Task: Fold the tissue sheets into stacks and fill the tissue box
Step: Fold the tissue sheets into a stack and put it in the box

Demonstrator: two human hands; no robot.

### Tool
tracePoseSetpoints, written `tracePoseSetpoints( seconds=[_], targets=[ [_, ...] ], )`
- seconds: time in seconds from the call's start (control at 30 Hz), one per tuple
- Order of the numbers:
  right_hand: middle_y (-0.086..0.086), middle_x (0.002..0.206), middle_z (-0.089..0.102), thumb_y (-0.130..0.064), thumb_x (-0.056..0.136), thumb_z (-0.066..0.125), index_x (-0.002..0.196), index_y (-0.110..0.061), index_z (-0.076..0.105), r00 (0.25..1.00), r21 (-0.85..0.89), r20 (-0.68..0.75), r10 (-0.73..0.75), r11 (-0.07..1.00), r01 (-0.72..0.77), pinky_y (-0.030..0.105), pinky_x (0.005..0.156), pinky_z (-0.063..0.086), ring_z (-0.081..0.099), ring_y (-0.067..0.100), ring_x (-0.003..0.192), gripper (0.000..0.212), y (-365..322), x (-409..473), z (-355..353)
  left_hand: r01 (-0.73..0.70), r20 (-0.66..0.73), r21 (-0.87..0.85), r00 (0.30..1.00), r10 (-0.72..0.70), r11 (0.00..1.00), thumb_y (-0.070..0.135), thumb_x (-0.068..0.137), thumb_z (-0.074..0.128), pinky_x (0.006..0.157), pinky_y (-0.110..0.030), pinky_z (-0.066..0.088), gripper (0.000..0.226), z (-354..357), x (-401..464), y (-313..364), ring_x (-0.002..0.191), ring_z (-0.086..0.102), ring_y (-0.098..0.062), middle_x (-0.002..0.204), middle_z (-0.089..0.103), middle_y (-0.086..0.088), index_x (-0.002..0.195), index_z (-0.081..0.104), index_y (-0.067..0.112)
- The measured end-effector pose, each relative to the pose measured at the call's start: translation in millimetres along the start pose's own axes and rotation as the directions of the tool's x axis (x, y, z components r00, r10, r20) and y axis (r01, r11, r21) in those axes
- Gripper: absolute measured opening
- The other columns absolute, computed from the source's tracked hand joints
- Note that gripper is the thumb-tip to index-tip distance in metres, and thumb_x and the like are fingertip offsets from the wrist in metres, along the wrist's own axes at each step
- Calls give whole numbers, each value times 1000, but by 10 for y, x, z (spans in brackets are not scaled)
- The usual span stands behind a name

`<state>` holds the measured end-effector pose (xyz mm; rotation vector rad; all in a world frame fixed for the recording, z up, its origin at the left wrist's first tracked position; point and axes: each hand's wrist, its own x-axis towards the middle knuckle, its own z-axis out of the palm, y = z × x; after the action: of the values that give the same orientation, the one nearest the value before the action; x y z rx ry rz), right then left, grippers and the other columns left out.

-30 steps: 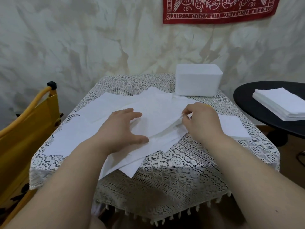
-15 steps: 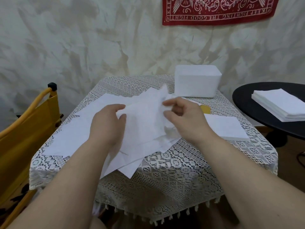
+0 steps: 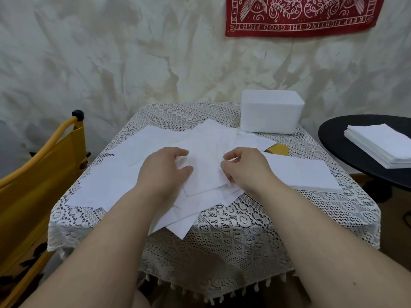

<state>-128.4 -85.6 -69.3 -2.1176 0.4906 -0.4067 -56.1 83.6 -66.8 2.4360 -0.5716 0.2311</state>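
Since the earlier frames, in which our right hand lifted a sheet's edge toward the left, both hands have come down onto the middle of the pile and the raised sheet now lies nearly flat between them. Our left hand [image 3: 165, 168] rests on the loose tissue sheets [image 3: 124, 172], its fingers curled with the thumb pressing the left edge of the top sheet [image 3: 203, 170]; the fingertips appear to pinch that edge, though white on white leaves the contact unclear. Our right hand [image 3: 243, 167] has its fingers bent inward and pinches the right edge of the same top sheet between thumb and forefinger. The loose sheets fan out in overlapping layers across the left and centre of the lace tablecloth [image 3: 240, 230], one corner reaching toward the near edge of the table. Just beside the right hand, on the right part of the cloth, lies a flat folded tissue stack [image 3: 307, 174], squared and apart from the loose pile. The white tissue box [image 3: 272, 113] stands upright at the far right of the table, touching the farthest sheets of the pile. A small yellow object [image 3: 278, 149] shows between the box and the folded stack, partly covered by tissue. To the right, a black round table [image 3: 355, 152] carries a second tissue stack [image 3: 382, 144]. A yellow chair [image 3: 42, 174] stands to the left, and a red banner [image 3: 300, 15] hangs on the wall.
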Motion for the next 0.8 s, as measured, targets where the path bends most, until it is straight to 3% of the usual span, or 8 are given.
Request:
tracePoseSetpoints(
  seconds=[0.1, 0.37, 0.5, 0.63, 0.8],
  targets=[
    [1, 84, 67, -24, 80, 65, 94, -16, 67, 1000, 55, -12, 23, 998, -22, 36, 80, 55, 66, 23, 79, 16, -38, 22, 14, 8, 26, 6, 1000, -8, 1000, 32, 81, 69, 90, -20, 33, 42, 9, 23, -10, 119, 51, -10, 127, 58, 8, 122, 59, 28],
    [-2, 84, 69, -19, 75, 71, 79, -16, 70, 999, 23, 0, 32, 999, -32, 34, 78, 54, 65, 20, 87, 5, -116, 38, 36, -9, 10, 5, 1000, 9, 1000, 34, 82, 68, 91, -21, 34, 41, 36, 33, 43, 118, 52, -10, 125, 59, 7, 121, 60, 28],
    [-8, 76, 65, -20, 81, 67, 77, -22, 69, 987, -29, -144, -65, 998, 62, 27, 73, 48, 63, 16, 82, 5, -75, 47, -56, -63, -92, -44, 994, 59, 997, 32, 85, 66, 92, -20, 33, 42, 48, 38, 127, 117, 51, -9, 128, 57, 7, 126, 57, 26],
    [-2, 86, 69, -19, 85, 64, 87, -21, 73, 917, -79, -325, -232, 973, 218, 31, 80, 46, 62, 17, 86, 10, -8, 46, -173, -167, -212, -162, 968, 131, 972, 27, 85, 66, 84, -13, 30, 54, 77, 52, 229, 103, 52, -1, 129, 54, 10, 136, 47, 26],
    [1, 93, 69, -12, 85, 66, 92, -16, 75, 866, -136, -335, -372, 928, 346, 31, 86, 43, 61, 19, 95, 12, 84, 23, -266, -266, -365, -298, 919, 148, 917, 19, 84, 68, 77, -16, 44, 67, 65, 27, 343, 82, 58, 8, 129, 40, 16, 140, 35, 33]
  ],
)
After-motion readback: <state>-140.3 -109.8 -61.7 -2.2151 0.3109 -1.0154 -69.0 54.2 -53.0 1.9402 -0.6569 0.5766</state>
